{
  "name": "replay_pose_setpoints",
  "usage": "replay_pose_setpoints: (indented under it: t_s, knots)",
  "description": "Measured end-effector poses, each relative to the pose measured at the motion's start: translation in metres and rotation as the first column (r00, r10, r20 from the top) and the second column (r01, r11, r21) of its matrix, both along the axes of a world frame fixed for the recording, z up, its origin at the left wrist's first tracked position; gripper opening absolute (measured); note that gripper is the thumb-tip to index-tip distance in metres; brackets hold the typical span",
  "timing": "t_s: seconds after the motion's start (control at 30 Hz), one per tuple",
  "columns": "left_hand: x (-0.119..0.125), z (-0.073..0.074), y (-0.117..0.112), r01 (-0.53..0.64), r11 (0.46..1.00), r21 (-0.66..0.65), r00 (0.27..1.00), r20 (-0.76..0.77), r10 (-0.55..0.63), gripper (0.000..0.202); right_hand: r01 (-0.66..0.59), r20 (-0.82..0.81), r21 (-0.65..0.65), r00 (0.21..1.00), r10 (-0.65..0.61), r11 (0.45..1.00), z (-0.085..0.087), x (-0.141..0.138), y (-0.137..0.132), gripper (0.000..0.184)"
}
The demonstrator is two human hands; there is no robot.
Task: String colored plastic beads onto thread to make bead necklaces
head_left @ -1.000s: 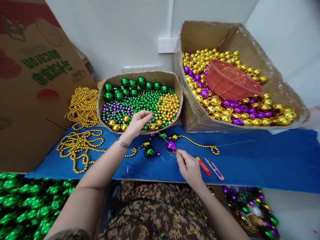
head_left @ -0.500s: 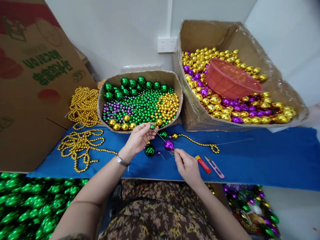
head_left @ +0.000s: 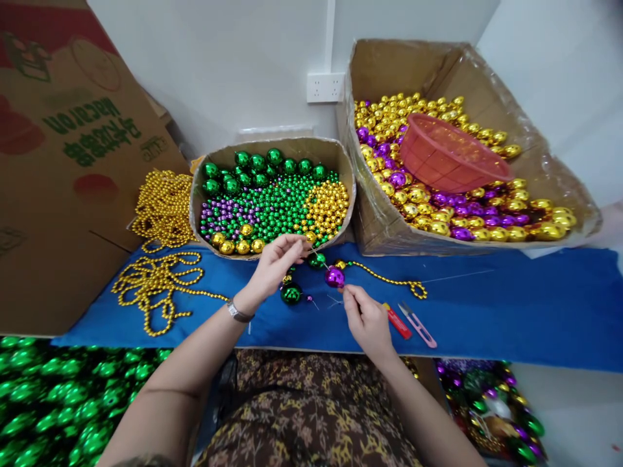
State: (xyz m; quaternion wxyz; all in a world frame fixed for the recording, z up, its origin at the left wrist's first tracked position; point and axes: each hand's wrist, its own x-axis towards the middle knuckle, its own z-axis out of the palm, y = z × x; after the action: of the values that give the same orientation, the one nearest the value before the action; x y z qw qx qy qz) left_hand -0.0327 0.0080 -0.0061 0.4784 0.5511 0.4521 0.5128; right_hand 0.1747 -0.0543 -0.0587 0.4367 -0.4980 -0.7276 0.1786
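My left hand [head_left: 280, 261] is closed in a pinch in front of the smaller bead box. A thin needle-like rod [head_left: 320, 254] runs from its fingertips down to a shiny purple bead [head_left: 334, 277]. At the bead's lower end, my right hand [head_left: 367, 319] is closed, thumb and forefinger pinching at its edge; the exact grip is partly hidden. Below lie loose thread ends [head_left: 335, 301]. On the blue cloth close by are a large dark green bead [head_left: 291, 294], another green bead [head_left: 317, 260], a small purple bead [head_left: 309, 298] and a gold bead strand [head_left: 384, 276].
A cut-down box [head_left: 352, 224] holds green, purple and gold beads. The larger box [head_left: 384, 241] has gold and purple beads and a red basket [head_left: 452, 155]. A red lighter [head_left: 399, 323] and pink thread snips [head_left: 419, 326] lie right; gold bead strings [head_left: 156, 285] lie left.
The purple bead and my right fingertips have shifted slightly right and up. My left fingertips have moved a little right, and the small green bead at them no longer shows.
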Motion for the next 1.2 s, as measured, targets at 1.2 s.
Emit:
replay_pose_setpoints:
  t_s: [1.2]
  knots:
    - [-0.009, 0.0, 0.0, 0.172, 0.945, -0.279, 0.79, 0.613, 0.037, 0.024, -0.01, 0.05, 0.042, 0.999, 0.008, 0.999, -0.001, 0.0, -0.004, 0.02]
